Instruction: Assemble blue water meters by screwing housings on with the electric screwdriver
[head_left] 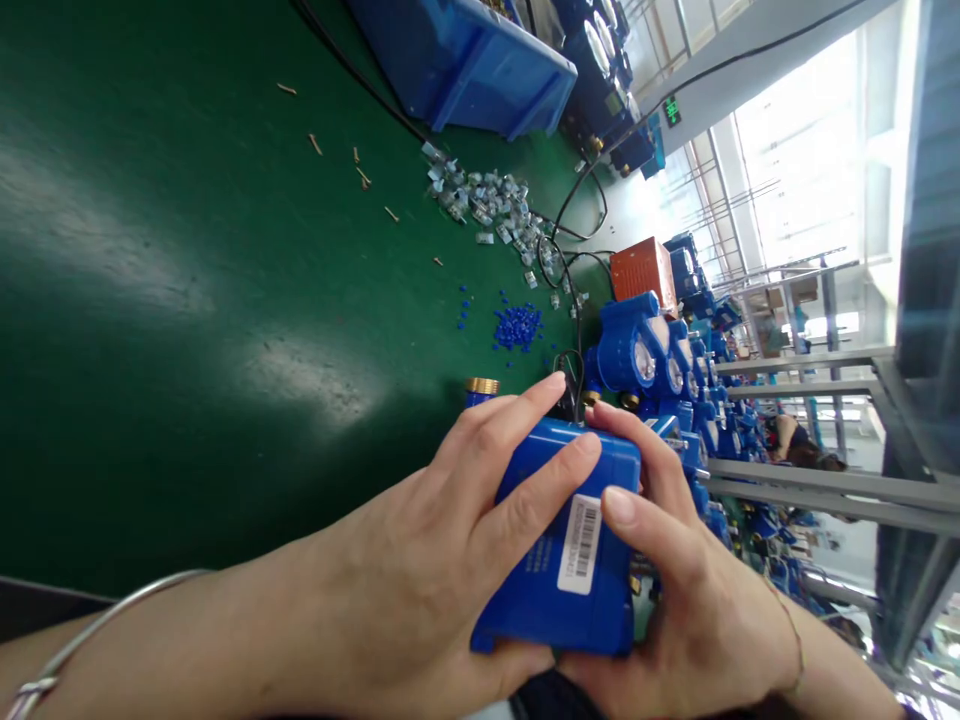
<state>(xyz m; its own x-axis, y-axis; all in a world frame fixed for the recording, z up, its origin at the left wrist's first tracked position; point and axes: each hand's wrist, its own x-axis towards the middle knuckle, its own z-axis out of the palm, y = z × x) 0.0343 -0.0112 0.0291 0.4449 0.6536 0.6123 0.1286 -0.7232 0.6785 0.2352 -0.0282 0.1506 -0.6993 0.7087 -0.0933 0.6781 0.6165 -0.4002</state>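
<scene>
While fingers (525,500) overlap it, blue box (555,590) sits between.

Green bench in a bright workshop

Windows (802,170) glare at the far end; grey steel racks (810,490) line the bench (150,300) edge.

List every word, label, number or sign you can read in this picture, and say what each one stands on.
White barcode sticker on the blue meter housing held in both hands: bars and a line of digits, too small to read.
Pale embossed lettering on the housing beside the sticker: blurred, unreadable.
Green lit display on the far beam: digits, too blurred to read.
Dial faces of the blue water meters: markings too small.
Nothing can be quoted with confidence.
</scene>
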